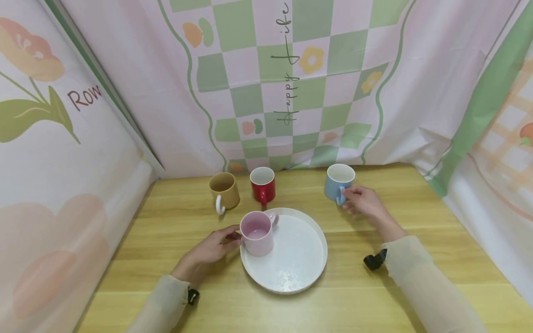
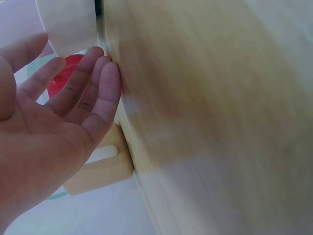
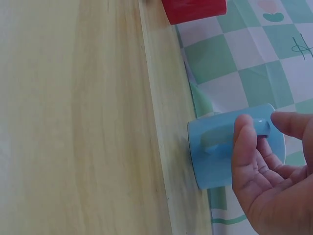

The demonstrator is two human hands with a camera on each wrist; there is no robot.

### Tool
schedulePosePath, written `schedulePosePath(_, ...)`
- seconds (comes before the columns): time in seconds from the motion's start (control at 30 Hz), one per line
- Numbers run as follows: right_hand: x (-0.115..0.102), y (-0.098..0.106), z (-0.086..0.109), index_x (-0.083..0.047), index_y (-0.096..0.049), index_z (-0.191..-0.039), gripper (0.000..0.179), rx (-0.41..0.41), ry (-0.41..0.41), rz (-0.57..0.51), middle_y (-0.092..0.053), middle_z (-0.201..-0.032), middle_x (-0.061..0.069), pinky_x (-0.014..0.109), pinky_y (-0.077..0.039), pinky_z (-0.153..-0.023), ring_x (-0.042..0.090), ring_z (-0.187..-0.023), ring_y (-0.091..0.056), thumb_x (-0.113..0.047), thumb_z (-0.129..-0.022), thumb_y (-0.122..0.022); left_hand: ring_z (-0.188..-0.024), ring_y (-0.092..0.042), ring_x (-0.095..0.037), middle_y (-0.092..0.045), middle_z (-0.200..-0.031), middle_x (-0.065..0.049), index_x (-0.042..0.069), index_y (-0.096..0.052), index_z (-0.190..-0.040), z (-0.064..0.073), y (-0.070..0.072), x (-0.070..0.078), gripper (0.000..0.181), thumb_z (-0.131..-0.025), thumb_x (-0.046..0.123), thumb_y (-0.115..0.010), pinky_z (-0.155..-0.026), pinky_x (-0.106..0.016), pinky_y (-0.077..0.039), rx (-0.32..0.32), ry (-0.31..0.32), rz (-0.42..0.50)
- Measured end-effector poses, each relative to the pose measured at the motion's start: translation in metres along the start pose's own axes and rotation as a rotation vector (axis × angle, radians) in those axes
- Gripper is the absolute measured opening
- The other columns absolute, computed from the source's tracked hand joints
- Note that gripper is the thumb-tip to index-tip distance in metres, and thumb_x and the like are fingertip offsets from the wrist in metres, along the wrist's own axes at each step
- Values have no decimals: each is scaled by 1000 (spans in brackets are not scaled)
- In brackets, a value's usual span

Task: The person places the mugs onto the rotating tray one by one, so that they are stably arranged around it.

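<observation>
A pink mug (image 1: 257,233) stands on the left part of a round white tray (image 1: 297,259). My left hand (image 1: 214,245) is beside them, its fingertips near the mug and the tray's left rim. In the left wrist view, that hand's fingers are loosely bent with nothing between them; the pink mug is only partly visible there. Toward the back right stands a light blue mug (image 1: 338,182), upright on the table. My right hand (image 1: 366,201) is at its handle (image 3: 261,127), with fingers curled about it and the thumb close by.
Behind the tray, a red mug (image 1: 263,187) and a tan mug (image 1: 225,192) with a white handle stand on the wooden table (image 1: 200,300). A patterned cloth (image 1: 283,92) hangs along the back, and more cloth borders both sides.
</observation>
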State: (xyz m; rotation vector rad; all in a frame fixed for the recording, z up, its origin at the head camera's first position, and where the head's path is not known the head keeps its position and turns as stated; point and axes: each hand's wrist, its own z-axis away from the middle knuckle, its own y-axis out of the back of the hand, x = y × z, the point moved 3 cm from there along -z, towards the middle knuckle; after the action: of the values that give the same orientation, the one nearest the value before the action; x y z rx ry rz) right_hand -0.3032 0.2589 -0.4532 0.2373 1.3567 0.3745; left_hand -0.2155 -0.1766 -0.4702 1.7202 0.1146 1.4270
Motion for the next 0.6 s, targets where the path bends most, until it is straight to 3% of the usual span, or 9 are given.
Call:
schedulePosePath(0.3,0,-6,-3,13,-52,-128,51,-25,15,-64,-69,-105,10,29,-62,-75,6,-80,-70,-32,-104,-52,-117,-62,-29,-67,-125,-13,7,-46,-148,0,0,-1,47,-103,19,-55,-105,-50,-50,2,4,0)
schedulePosePath(0.6,3,-9,-4,15,-51,-125,47,-19,40,-120,-65,-106,11,24,-61,-80,5,-81,-70,-27,-105,-52,-117,-62,-29,-67,-125,-14,7,-46,-147,-1,1,0,47,-103,17,-55,-105,-50,-51,-3,-1,4)
